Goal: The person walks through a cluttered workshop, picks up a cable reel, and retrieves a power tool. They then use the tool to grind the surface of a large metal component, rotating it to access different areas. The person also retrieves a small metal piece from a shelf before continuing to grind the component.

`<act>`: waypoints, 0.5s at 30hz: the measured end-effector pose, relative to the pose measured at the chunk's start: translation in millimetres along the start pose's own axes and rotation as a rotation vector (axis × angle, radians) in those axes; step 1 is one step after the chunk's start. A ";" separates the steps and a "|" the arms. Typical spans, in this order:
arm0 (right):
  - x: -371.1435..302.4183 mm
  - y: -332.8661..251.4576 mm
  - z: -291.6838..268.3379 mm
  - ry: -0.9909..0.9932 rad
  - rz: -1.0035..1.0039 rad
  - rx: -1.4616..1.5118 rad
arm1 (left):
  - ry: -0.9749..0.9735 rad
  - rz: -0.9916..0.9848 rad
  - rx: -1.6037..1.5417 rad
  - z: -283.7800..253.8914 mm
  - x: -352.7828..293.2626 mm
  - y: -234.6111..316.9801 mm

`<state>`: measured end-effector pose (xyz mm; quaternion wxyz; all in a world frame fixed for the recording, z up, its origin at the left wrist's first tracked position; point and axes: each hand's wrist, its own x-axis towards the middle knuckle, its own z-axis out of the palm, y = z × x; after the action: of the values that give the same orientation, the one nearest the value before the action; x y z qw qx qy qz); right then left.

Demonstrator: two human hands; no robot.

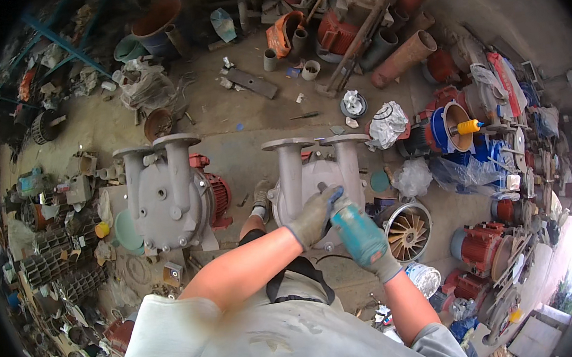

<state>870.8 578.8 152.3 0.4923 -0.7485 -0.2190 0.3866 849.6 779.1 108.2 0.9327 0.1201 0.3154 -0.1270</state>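
- The left hand, in a grey work glove, has its fingers curled and pressed together around something small and dark at the glove tips; what it is cannot be told from this view
- The right hand, in a teal-and-grey glove, is closed just beside the left one, the two gloves touching; whether its fingers pinch anything is hidden by the back of the glove
- Both hands sit directly over the grey pump casing on the concrete floor, near the base of its two upright flanged pipes
- Judged from this, the work is a fine job at the face of the casing; it would go best with the left hand steadying the small part while the right does the turning or pressing, wrists kept low and close to the metal
- A bronze-coloured impeller lies just right of the casing, near enough to catch a sleeve or elbow
- A second grey pump with a red motor stands well apart to the left
- Loose pipes, plastic bags and small parts crowd the floor, so anything dropped would be hard to find
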 end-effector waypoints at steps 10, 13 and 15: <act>96.8 -10.8 -16.2 0.099 0.147 -0.611 | 0.159 -0.017 0.153 -2.8 114.5 54.0; 113.6 -3.1 -19.1 0.047 0.299 -0.559 | 0.337 -0.023 0.313 -9.1 119.2 61.7; 121.8 1.9 -20.3 0.012 0.393 -0.543 | 0.348 0.057 0.532 -12.4 116.3 68.5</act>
<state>960.5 652.8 110.7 0.1923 -0.8824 -0.1623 0.3975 953.5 828.4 36.5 0.8039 0.3885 0.4224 -0.1564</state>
